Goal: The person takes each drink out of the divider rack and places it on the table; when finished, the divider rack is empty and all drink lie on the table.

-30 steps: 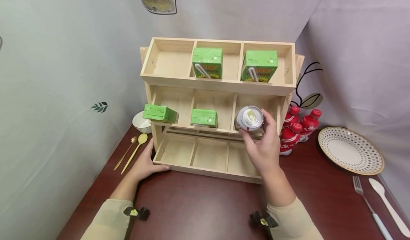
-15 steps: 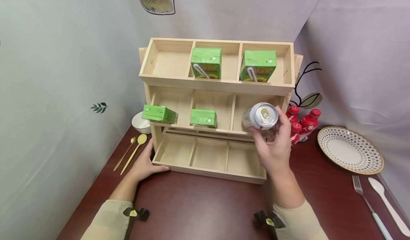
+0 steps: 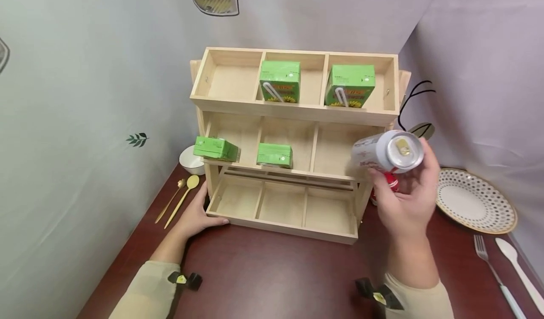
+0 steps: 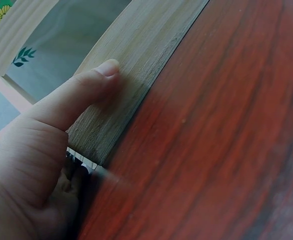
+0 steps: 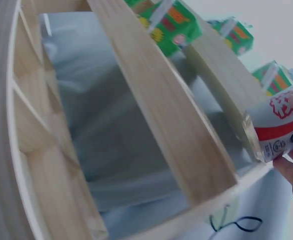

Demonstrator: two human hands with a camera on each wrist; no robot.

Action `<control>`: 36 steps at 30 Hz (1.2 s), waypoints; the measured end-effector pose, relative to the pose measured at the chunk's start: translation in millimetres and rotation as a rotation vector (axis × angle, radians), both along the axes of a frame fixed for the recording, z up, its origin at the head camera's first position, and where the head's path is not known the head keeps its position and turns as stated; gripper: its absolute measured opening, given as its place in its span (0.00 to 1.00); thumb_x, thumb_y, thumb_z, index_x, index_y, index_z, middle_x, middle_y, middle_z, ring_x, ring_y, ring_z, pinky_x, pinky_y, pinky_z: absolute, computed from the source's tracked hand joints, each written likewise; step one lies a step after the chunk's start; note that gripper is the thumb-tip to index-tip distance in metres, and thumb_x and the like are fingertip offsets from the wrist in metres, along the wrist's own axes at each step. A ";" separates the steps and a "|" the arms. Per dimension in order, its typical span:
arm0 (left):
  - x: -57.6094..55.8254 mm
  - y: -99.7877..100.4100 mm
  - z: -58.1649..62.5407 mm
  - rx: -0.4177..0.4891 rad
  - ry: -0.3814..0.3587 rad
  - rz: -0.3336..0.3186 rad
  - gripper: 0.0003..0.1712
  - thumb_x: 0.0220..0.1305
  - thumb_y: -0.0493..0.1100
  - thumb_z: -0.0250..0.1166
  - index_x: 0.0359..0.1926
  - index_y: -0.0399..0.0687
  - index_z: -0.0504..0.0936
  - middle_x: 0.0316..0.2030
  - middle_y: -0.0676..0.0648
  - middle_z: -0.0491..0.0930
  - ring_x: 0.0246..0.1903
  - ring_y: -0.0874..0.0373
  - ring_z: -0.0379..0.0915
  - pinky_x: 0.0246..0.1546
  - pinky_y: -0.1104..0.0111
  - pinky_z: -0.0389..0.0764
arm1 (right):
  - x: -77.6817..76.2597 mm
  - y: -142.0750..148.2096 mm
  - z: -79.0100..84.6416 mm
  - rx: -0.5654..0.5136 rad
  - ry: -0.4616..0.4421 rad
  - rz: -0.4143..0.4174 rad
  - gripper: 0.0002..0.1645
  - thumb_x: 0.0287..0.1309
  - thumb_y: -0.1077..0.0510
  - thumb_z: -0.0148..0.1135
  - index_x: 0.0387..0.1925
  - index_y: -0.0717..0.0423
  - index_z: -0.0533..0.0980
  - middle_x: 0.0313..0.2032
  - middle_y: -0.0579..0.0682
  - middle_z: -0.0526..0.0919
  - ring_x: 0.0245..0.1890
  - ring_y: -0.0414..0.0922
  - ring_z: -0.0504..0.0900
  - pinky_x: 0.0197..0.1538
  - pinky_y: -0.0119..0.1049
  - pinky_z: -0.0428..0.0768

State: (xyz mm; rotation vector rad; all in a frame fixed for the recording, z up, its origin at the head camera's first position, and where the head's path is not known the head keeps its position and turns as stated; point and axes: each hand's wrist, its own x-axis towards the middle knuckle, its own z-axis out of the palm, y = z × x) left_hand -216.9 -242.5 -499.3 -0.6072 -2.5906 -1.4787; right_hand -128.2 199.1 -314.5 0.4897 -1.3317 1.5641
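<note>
A three-tier wooden rack [image 3: 293,236] stands on the table, each tier split into three compartments. My left hand [image 3: 196,219] holds its lower left corner; in the left wrist view the thumb [image 4: 89,90] presses on the front board. With my right hand [image 3: 408,208] I grip a white and red drink can [image 3: 371,151], tilted, its top towards me, off the right end of the middle tier. Two green drink cartons [image 3: 280,80] stand in the top tier's middle and right compartments. Two more cartons [image 3: 274,156] sit in the middle tier's left and middle compartments.
Behind the right hand, a red bottle [image 3: 392,182] is mostly hidden. Farther right are a dotted plate [image 3: 476,201], a fork [image 3: 493,267] and a white spoon [image 3: 520,271]. A white bowl [image 3: 192,160] and golden spoons [image 3: 182,201] lie left of the rack.
My right hand has carried the can rightwards, out of the middle tier's right compartment, and the can has tilted over. The left hand has stayed at the rack's corner.
</note>
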 end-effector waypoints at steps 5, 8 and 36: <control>7.7 6.2 14.8 0.020 0.007 -0.003 0.78 0.28 0.46 0.87 0.77 0.61 0.44 0.72 0.50 0.54 0.68 0.53 0.53 0.62 0.66 0.56 | 4.0 20.8 7.3 -0.127 0.043 0.020 0.49 0.29 0.83 0.69 0.61 0.74 0.63 0.55 0.73 0.70 0.52 0.61 0.74 0.54 0.42 0.77; 14.1 9.9 25.6 0.025 0.002 -0.008 0.78 0.29 0.43 0.86 0.77 0.55 0.44 0.72 0.46 0.54 0.68 0.51 0.51 0.64 0.62 0.54 | 7.0 33.6 9.5 -0.176 0.019 -0.036 0.49 0.29 0.82 0.71 0.61 0.72 0.65 0.55 0.72 0.70 0.52 0.61 0.74 0.51 0.41 0.78; 16.2 13.1 31.5 0.019 -0.010 -0.014 0.77 0.30 0.45 0.86 0.77 0.57 0.44 0.72 0.46 0.55 0.68 0.54 0.51 0.62 0.73 0.53 | -15.3 129.7 -45.9 0.080 -0.999 -0.676 0.52 0.52 0.55 0.68 0.74 0.40 0.51 0.70 0.47 0.61 0.66 0.39 0.62 0.66 0.30 0.59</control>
